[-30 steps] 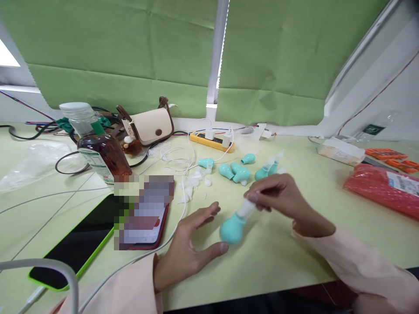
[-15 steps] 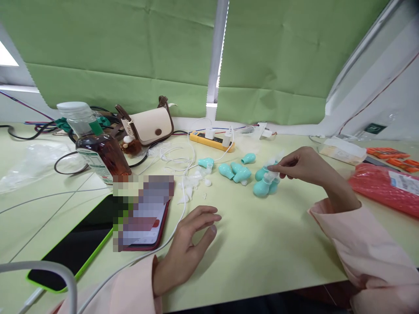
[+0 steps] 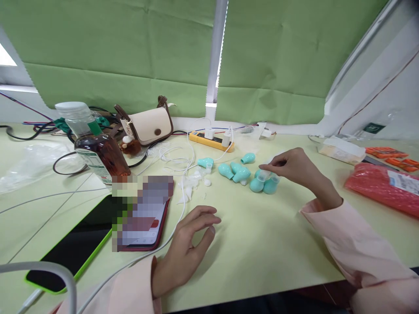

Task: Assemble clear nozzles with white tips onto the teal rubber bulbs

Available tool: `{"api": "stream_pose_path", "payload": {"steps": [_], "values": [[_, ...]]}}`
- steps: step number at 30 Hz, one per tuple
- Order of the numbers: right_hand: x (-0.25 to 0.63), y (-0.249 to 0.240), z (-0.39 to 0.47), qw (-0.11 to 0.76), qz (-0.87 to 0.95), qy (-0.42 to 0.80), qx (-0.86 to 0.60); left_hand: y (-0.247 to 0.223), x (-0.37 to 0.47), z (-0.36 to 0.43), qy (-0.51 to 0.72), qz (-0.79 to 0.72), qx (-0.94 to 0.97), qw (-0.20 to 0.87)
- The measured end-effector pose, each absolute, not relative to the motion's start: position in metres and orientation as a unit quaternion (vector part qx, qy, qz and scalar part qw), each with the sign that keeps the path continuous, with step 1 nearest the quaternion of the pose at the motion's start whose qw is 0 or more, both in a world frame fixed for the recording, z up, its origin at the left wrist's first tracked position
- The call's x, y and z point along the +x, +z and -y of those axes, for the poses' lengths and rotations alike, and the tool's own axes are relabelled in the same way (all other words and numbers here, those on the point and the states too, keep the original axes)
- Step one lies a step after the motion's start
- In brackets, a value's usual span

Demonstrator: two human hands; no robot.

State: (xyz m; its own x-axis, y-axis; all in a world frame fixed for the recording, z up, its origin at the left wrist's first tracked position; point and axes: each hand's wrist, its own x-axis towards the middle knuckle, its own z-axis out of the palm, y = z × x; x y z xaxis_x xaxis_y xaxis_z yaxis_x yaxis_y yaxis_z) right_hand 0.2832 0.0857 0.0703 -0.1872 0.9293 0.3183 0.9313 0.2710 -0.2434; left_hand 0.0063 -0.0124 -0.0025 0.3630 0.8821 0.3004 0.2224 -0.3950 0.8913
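Several teal bulbs with clear necks (image 3: 257, 184) stand grouped on the pale green table (image 3: 255, 244). Over this group is my right hand (image 3: 288, 165), thumb and fingers pinched together; what they hold, if anything, is too small to make out. Just left of the group lie more teal bulbs (image 3: 241, 174), with one (image 3: 248, 158) behind them and another (image 3: 205, 162) beside small clear plastic pieces (image 3: 193, 179). My left hand (image 3: 193, 242) rests near the table's front, fingers apart and holding nothing.
At the left are a phone with a green edge (image 3: 73, 244), a phone in a red case (image 3: 152, 218), a dark bottle (image 3: 103, 157) and white cables. A handbag (image 3: 150, 126) and yellow power strip (image 3: 209, 141) stand behind. A red package (image 3: 379, 187) lies right.
My right hand has shifted slightly left over the grouped bulbs, whose clear necks now show more plainly. My left hand has stayed in place.
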Motion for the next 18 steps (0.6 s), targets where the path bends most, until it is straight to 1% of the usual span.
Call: {"api": "stream_pose_path", "payload": {"steps": [3, 6, 8, 10, 12, 13, 15, 18], "values": [[0.281, 0.070, -0.087, 0.177, 0.773, -0.019, -0.609, -0.002, 0.007, 0.012, 0.412, -0.379, 0.728, 0.395], [0.279, 0.069, -0.088, 0.183, 0.761, -0.094, -0.615, -0.003, 0.009, 0.010, 0.400, -0.375, 0.732, 0.404], [0.275, 0.066, -0.087, 0.231, 0.743, -0.173, -0.604, -0.003, 0.010, 0.010, 0.388, -0.371, 0.741, 0.404], [0.268, 0.063, -0.084, 0.297, 0.728, -0.246, -0.567, -0.003, 0.010, 0.010, 0.377, -0.366, 0.750, 0.401], [0.254, 0.057, -0.079, 0.337, 0.744, -0.272, -0.509, -0.003, 0.010, 0.011, 0.372, -0.364, 0.755, 0.399], [0.245, 0.054, -0.078, 0.342, 0.765, -0.265, -0.478, -0.003, 0.010, 0.011, 0.371, -0.363, 0.756, 0.399], [0.222, 0.046, -0.077, 0.312, 0.832, -0.206, -0.410, -0.003, 0.009, 0.012, 0.371, -0.363, 0.757, 0.396], [0.185, 0.034, -0.083, 0.204, 0.908, -0.122, -0.345, -0.004, 0.009, 0.012, 0.368, -0.364, 0.760, 0.394]]}}
